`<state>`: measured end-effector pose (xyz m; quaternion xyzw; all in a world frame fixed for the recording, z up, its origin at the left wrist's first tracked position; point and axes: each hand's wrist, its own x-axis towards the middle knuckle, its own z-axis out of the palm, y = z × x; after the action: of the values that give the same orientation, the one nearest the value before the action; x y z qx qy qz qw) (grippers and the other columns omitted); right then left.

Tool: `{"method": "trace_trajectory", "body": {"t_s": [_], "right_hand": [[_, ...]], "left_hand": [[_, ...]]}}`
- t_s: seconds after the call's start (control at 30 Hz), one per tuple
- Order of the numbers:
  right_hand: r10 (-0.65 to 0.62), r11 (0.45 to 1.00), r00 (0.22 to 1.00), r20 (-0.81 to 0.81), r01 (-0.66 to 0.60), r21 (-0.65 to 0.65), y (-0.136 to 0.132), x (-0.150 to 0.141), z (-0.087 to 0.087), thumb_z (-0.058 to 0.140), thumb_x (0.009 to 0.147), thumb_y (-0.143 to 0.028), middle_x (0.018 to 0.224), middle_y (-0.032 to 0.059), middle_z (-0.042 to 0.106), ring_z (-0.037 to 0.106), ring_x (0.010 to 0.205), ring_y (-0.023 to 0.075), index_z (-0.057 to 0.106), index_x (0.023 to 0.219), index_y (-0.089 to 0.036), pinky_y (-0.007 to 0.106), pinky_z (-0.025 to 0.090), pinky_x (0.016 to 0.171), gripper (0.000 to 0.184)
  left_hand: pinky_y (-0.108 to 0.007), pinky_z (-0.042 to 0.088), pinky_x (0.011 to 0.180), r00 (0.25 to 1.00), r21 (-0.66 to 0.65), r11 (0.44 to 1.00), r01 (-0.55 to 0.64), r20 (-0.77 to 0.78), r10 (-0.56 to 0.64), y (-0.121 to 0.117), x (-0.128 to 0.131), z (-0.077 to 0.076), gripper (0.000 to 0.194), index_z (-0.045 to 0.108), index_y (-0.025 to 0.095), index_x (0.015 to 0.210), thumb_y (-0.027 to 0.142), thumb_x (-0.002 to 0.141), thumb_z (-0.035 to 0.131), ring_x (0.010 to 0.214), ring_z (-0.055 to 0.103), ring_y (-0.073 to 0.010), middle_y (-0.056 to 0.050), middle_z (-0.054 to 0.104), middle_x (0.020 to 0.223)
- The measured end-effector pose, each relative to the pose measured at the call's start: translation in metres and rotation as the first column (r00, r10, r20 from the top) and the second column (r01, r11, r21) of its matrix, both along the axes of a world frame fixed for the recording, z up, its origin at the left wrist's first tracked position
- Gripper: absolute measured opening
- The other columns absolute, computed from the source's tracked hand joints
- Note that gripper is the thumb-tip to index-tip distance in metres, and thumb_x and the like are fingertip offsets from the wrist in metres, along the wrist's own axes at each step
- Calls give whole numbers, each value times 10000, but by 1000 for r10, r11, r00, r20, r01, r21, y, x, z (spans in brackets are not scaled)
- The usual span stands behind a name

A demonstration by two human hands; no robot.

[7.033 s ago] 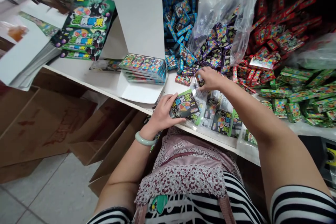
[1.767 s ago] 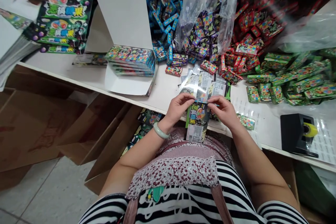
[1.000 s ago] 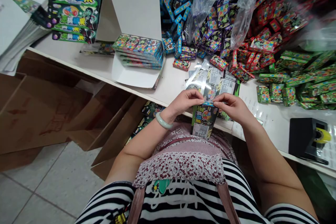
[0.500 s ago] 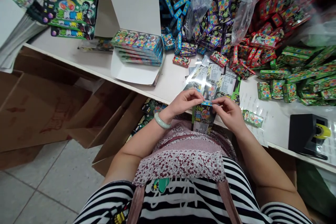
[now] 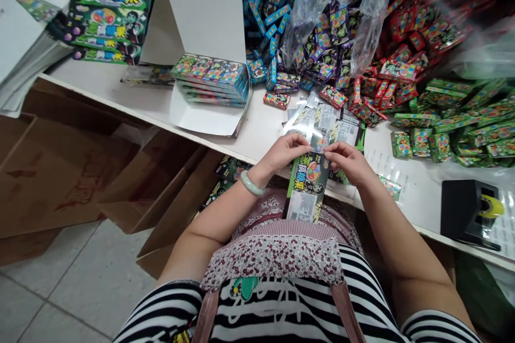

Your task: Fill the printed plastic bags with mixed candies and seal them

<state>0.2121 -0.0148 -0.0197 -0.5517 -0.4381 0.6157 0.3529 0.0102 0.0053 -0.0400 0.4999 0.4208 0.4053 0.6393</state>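
Thumb-and-forefinger grip from both the left hand (image 5: 288, 151) and the right hand (image 5: 349, 161) is closed on the top end of a printed candy packet (image 5: 308, 177), which extends past the front edge of the counter (image 5: 259, 133) over the patterned apron (image 5: 277, 257). Half a second ago the packet was tipped steeply and a blue edge showed at the fingertips; now its front faces up in fuller view and that edge is out of sight, perhaps pushed inside or folded over. Clear-windowed sleeves (image 5: 348, 131) lie just beyond the fingers.
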Motion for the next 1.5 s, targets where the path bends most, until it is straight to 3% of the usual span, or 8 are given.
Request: {"method": "trace_trajectory", "body": {"t_s": [0.2,0.63,0.8,0.93,1.07,1.2,1.37,1.5], "right_hand": [[90,993,992,86,-96,72,4,3,19,778,658,-457,687,-21,622,486,523,95,646,755,-205,256,403,471,301],[127,913,960,249,-212,349,-6,0,28,707,784,-455,824,50,704,606,733,165,700,787,-191,309,465,643,264],[97,917,963,251,-184,354,-7,1,19,704,801,-484,856,59,734,647,762,183,712,815,-196,331,491,678,288],[134,875,963,235,-227,429,-9,4,20,684,850,-433,868,55,731,669,843,192,712,797,-214,362,525,772,227],[174,854,961,215,-256,453,-15,6,20,746,807,-361,971,59,717,673,930,197,728,876,-233,342,545,748,147],[113,853,972,207,-202,482,-22,3,15,735,809,-294,968,48,687,659,873,170,703,873,-235,317,542,695,93],[63,826,978,198,-162,540,-28,-1,6,679,849,-261,941,44,655,644,886,165,681,870,-236,306,530,688,33],[-3,872,981,192,-91,481,-32,-3,-1,668,857,-313,990,51,648,629,835,157,666,980,-239,325,533,702,143]], "left_hand": [[-250,441,665,998,23,998,64,-23,-63,-1,-7,27,222,614,153,747,288,708,785,664,534,-85,21,608,719],[-257,399,546,984,-58,984,169,-40,-171,1,-24,32,293,645,164,768,403,714,806,595,541,-98,-16,635,714],[-258,459,619,986,36,986,161,-51,-159,1,-20,32,306,638,159,772,414,728,803,656,574,-103,-12,647,733],[-275,507,716,984,113,978,175,-60,-169,-3,-23,34,294,647,164,792,422,773,785,746,610,-119,-23,673,795],[-294,531,773,977,123,970,212,-60,-206,-8,-34,31,280,676,177,819,453,856,709,849,640,-141,-52,704,898],[-321,549,857,974,151,962,227,-51,-222,-17,-38,20,227,696,195,920,417,874,702,944,656,-160,-58,710,989],[-324,549,900,994,191,976,103,27,-110,-29,-28,7,333,611,222,1136,322,847,743,1002,656,-171,-55,681,1048],[-334,527,928,998,246,967,57,-47,-47,-34,-24,4,260,631,219,1112,336,889,694,1029,638,-179,-61,662,1073]]}}
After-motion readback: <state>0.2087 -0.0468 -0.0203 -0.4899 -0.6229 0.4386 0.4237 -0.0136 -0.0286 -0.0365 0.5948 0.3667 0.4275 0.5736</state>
